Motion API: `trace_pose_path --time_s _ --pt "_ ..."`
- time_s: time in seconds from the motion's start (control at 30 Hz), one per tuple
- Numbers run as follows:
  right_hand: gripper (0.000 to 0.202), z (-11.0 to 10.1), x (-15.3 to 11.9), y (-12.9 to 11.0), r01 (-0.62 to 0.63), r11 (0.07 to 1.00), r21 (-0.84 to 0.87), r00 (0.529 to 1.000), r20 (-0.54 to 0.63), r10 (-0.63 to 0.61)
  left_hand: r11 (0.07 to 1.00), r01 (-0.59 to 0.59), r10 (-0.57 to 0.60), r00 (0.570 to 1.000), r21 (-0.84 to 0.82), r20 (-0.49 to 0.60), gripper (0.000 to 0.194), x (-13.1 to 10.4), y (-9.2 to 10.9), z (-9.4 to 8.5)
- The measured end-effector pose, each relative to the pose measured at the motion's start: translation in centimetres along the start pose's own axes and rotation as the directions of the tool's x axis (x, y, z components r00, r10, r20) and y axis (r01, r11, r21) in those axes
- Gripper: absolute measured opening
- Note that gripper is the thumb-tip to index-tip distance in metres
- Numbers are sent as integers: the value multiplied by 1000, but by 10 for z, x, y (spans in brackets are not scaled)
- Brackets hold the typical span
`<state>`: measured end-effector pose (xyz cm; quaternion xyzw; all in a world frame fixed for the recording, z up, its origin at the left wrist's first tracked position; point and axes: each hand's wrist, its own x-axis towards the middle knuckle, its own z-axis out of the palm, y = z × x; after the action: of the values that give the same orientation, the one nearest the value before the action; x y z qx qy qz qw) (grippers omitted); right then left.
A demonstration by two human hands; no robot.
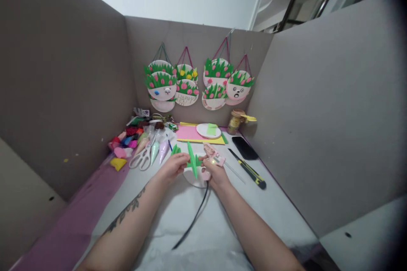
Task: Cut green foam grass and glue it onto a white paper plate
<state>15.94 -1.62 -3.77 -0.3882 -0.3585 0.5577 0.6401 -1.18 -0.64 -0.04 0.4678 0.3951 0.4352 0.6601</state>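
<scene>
Between the fingertips of my left hand (176,164) is a narrow green paper leaf (192,160), held upright. My right hand (216,172) is wrapped round a pink hot glue gun (215,156), which shows a small lit spot. A thin glue stick (235,172) sticks out of the gun toward the right, and a black cord (194,221) trails down from beneath the hand. Below both hands lies a white paper plate (192,179) with green paper on its upper part, partly hidden by my hands. More green paper leaves (176,149) lie just beyond my left hand.
White scissors (142,157), piping-bag-shaped pouches (163,151) and colourful clay packs (120,152) lie left. Coloured paper (187,133) and a white oval plate (203,130) lie behind. A phone (244,148), utility knife (254,175) and jar (234,123) stand right. Decorated plates (162,87) hang behind.
</scene>
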Motion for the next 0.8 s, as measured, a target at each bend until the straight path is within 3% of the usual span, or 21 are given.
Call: trace_pose_path --time_s 0.1,0.17,0.3,0.4,0.5,0.57,0.67,0.8 --pt "41 -1 0 -4 -45 995 92 996 87 37 996 88 -87 970 4 225 31 -5 -8 10" --pt "43 -3 0 -5 -67 993 95 988 142 53 993 119 -119 942 20 313 29 -7 -14 15" --pt "46 -6 0 -7 -96 989 112 984 159 78 990 134 -144 925 52 350 27 -6 -19 19" --pt "48 -6 1 -9 -108 983 150 984 157 84 979 57 -117 941 194 317 28 -4 -10 9" --pt "47 -4 1 -13 8 994 111 997 80 -16 928 -117 91 992 355 89 28 -4 12 -3" --pt "48 -3 0 -17 160 987 24 987 -25 -160 855 -267 332 940 444 -75 23 -9 27 -4" --pt "44 -3 -8 -22 355 909 -218 917 -107 -384 697 -469 572 820 542 -25 13 -21 37 12" --pt "27 -1 -22 -24 416 748 -517 861 -42 -507 644 -496 611 791 582 -3 17 -29 22 38"
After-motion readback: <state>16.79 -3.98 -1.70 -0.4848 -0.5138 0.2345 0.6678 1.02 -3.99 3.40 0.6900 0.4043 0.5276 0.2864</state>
